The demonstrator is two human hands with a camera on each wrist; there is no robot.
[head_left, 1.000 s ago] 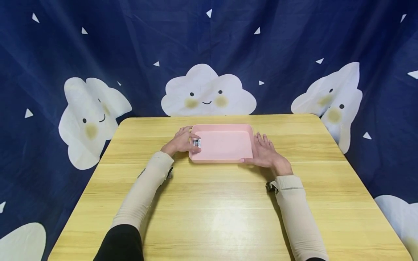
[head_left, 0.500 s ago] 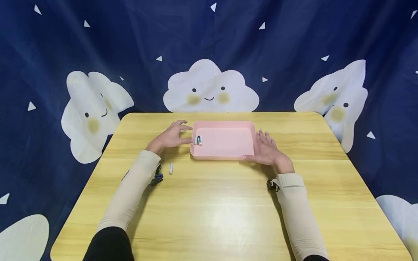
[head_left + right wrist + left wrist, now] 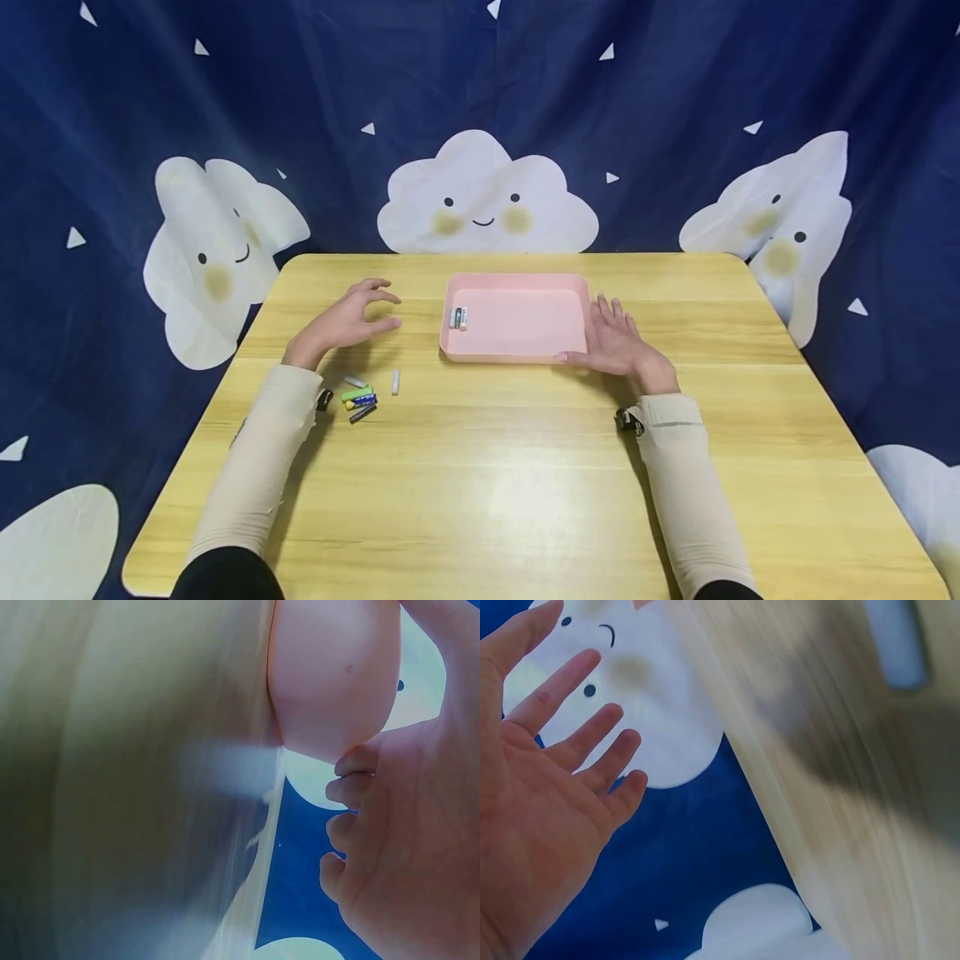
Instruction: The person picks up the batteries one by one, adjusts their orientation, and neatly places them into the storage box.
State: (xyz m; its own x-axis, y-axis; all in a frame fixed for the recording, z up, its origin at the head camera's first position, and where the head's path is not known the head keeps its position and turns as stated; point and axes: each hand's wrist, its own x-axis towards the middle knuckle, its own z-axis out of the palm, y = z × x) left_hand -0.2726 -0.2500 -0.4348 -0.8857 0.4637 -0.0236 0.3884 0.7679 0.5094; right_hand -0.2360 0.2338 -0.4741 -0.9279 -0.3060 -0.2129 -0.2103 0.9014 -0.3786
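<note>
A shallow pink tray (image 3: 525,323) lies toward the back of the table, with a few small batteries (image 3: 458,318) side by side at its left end. My left hand (image 3: 345,318) hovers left of the tray, fingers spread and holding nothing; the left wrist view shows its bare palm (image 3: 547,802). Below that hand lies a loose group of batteries: a green one (image 3: 357,393), a blue one (image 3: 362,402), a black one (image 3: 363,413) and a grey one (image 3: 355,382). A white battery (image 3: 395,382) lies apart, to their right. My right hand (image 3: 618,343) rests against the tray's right end, fingers straight, thumb along the front corner.
The wooden table (image 3: 510,467) has rounded corners and a glare spot near the front. Behind it hangs a dark blue curtain (image 3: 337,75) with white clouds and triangles.
My left hand has drawn back from the tray's left end toward the left, uncovering the batteries inside and the group on the table. The right hand stays at the tray.
</note>
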